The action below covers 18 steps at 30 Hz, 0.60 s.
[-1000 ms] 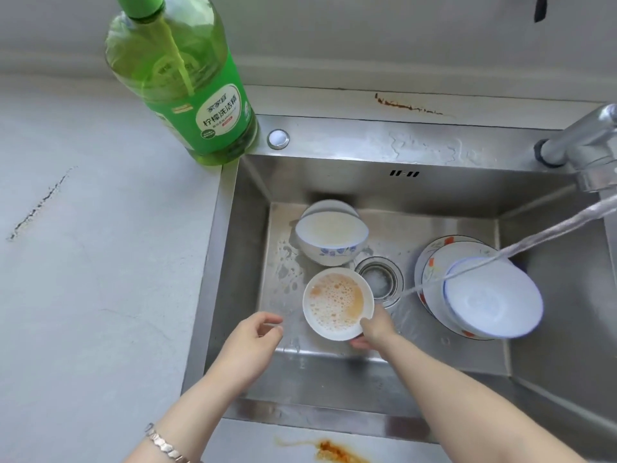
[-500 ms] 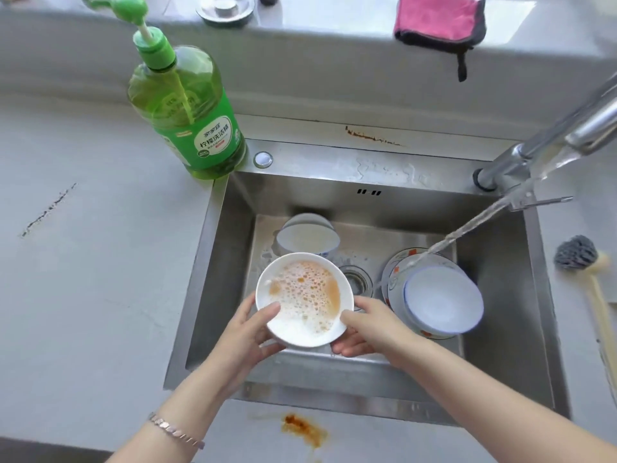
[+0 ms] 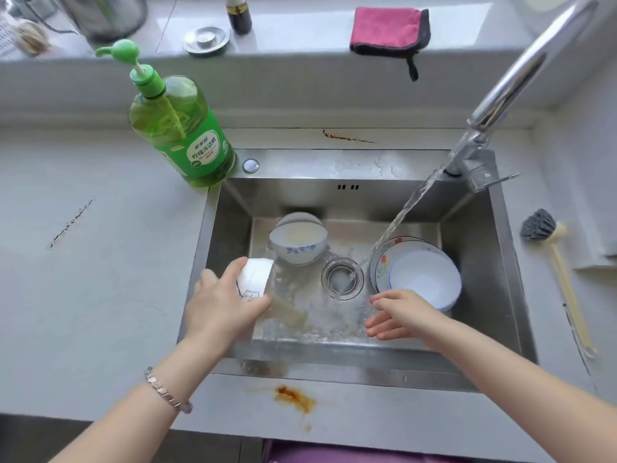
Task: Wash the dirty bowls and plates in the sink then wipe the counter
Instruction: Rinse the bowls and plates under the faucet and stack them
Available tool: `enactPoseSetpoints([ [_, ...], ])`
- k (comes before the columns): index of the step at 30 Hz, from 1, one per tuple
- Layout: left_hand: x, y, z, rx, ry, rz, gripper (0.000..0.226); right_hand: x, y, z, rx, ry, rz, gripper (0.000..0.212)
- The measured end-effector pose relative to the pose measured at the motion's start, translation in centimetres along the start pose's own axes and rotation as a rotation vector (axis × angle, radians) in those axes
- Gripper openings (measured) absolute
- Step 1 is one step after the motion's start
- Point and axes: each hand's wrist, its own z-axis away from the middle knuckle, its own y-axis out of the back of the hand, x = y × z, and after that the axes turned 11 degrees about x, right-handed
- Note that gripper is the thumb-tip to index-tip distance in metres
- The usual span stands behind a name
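Note:
My left hand (image 3: 222,304) grips a small white bowl (image 3: 255,277) tipped on its side over the steel sink (image 3: 480,289), and brownish foamy water spills from it onto the sink floor. My right hand (image 3: 400,315) hovers flat and empty above the sink floor, just in front of a white bowl with a blue rim (image 3: 425,279) that sits on a patterned plate (image 3: 384,259). A blue-flowered bowl (image 3: 298,243) stands on another dish at the back. The tap (image 3: 500,98) runs, its stream landing near the drain (image 3: 342,279).
A green dish-soap pump bottle (image 3: 180,128) stands at the sink's back left corner. A dish brush (image 3: 551,259) lies on the right counter. A pink cloth (image 3: 387,30) rests on the sill. Orange-brown stains mark the front counter edge (image 3: 295,397) and the ledge behind the sink (image 3: 347,138).
The foamy bowl, held level in both hands, is now in my left hand alone and tipped sideways, pouring out. My right hand let go and moved right, toward the blue-rimmed bowl.

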Motion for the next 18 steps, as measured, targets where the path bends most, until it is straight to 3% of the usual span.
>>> enactPoseSetpoints([
  [3, 0.9, 0.2, 0.4, 0.03, -0.12, -0.175, 0.07, 0.3, 1.7, 0.3, 0.038, 0.021, 0.036, 0.024],
  [5, 1.1, 0.5, 0.1, 0.008, -0.083, -0.132, 0.067, 0.5, 2.6, 0.4, 0.051, 0.042, 0.069, 0.026],
  [8, 1.8, 1.0, -0.2, -0.081, 0.11, 0.336, 0.058, 0.6, 3.2, 0.1, 0.103, 0.138, 0.165, 0.03],
  [11, 4.2, 0.6, 0.1, -0.16, 0.227, 0.766, 0.05, -0.1, 3.6, 1.0, 0.138, 0.541, 0.492, 0.051],
  [14, 8.4, -0.4, 0.6, -0.177, 0.317, 1.005, 0.035, -1.4, 3.0, 1.7, -0.019, 0.904, 0.819, 0.077],
  [16, 11.3, -0.6, 0.6, -0.14, 0.32, 1.108, 0.029, -2.1, 2.5, 1.5, -0.027, 0.991, 0.937, 0.085],
  [18, 13.4, -0.3, 0.2, -0.078, 0.249, 1.155, 0.035, -2.6, 2.3, 1.4, -0.049, 1.02, 0.897, 0.087],
])
